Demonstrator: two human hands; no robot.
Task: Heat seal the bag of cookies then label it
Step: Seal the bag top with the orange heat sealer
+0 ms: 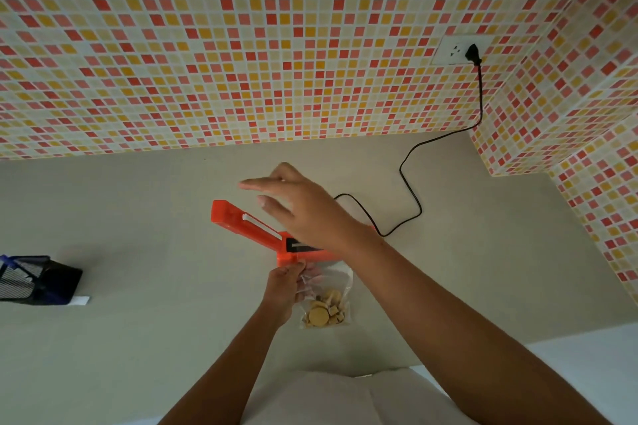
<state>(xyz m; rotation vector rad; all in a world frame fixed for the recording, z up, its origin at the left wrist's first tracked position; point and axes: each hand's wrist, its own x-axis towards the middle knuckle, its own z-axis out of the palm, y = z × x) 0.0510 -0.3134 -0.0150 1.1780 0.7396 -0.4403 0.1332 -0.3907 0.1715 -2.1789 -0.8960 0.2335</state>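
Far to the left of both hands, a black mesh holder (34,281) sits on the pale grey bench (138,235) with a white slip (81,301) just beside it. Beyond the right hand (297,207), a thin black cord (411,203) snakes across the bench and up the mosaic-tiled wall (241,45) to a plug (472,53) in a white outlet (455,50).

The right forearm crosses over the near end of the orange plastic heat sealer (238,221) and hides part of it. That hand is spread above the sealer's long arm with straight, slightly blurred fingers, gripping nothing; whether it touches the sealer cannot be told.

The left hand (284,290) pinches the crinkled top of the clear plastic bag (328,300), just right of its fingers, right at the sealer's near end. Round tan cookies (319,314) are bunched at the bag's near end on the bench.
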